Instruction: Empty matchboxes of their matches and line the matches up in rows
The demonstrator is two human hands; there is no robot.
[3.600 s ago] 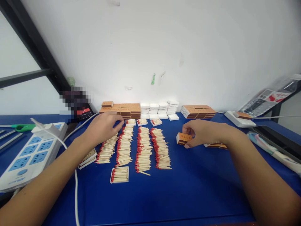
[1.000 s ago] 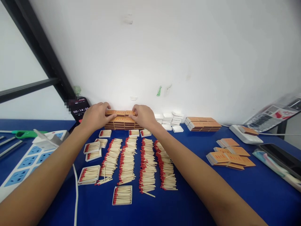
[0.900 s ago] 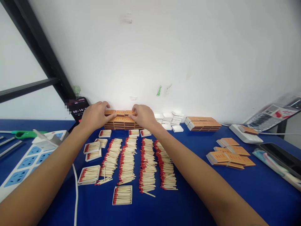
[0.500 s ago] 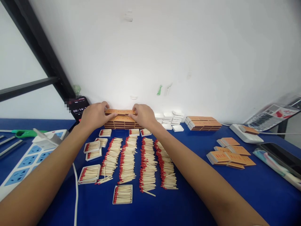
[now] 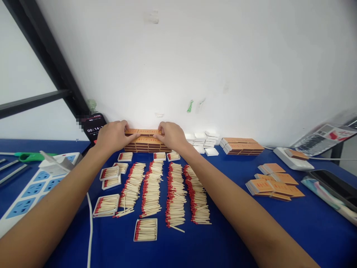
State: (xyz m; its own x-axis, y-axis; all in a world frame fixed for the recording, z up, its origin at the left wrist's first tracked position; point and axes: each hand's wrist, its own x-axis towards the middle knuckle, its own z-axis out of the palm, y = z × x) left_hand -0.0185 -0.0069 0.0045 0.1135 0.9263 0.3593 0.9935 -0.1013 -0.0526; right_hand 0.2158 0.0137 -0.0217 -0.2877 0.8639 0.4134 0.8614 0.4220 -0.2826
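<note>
A stack of orange matchboxes [image 5: 145, 143] stands against the wall at the back of the blue table [image 5: 228, 227]. My left hand [image 5: 114, 134] presses its fingers against the left end of the top row. My right hand [image 5: 171, 135] presses the right end of the same row. Both hands have curled fingers squeezing the row between them. In front of the stack lie several rows of loose red-tipped matches [image 5: 167, 190] and open white trays filled with matches [image 5: 145, 229].
White empty trays [image 5: 205, 141] and another orange stack [image 5: 241, 145] sit at the back right. Loose orange sleeves [image 5: 275, 184] lie at the right. A power strip [image 5: 30, 186] with cable is at the left, a phone timer [image 5: 95, 126] by the wall.
Since the earliest frame both hands left the matches and a single box and went to the stack at the wall. Over the last second they stay there, only nudging the top row.
</note>
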